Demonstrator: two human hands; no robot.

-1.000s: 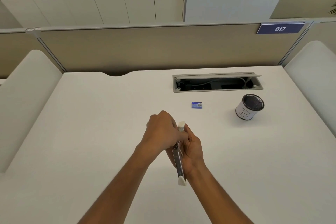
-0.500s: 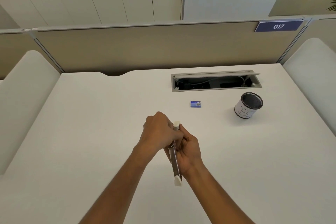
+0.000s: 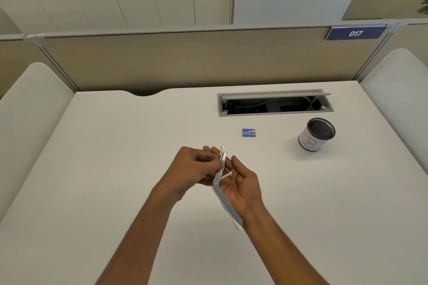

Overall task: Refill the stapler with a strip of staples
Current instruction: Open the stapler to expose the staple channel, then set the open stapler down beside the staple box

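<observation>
A slim metal stapler (image 3: 224, 199) with white end caps is held above the white desk (image 3: 115, 169), hinged open into two arms. My right hand (image 3: 243, 183) cradles its lower arm against the palm, fingers loosely curled round it. My left hand (image 3: 194, 166) pinches the upper arm near its far tip. A small blue staple box (image 3: 249, 132) lies on the desk beyond my hands, apart from them. No loose staple strip can be made out.
A black mesh pen cup (image 3: 316, 134) with a white label stands at the right. Behind the box is an open cable tray (image 3: 274, 103) set in the desk. A beige partition (image 3: 185, 60) closes the back; white side panels flank the desk.
The stapler was closed and straight between both hands; now its upper arm is swung open away from the lower one. My left hand has shifted left with that arm.
</observation>
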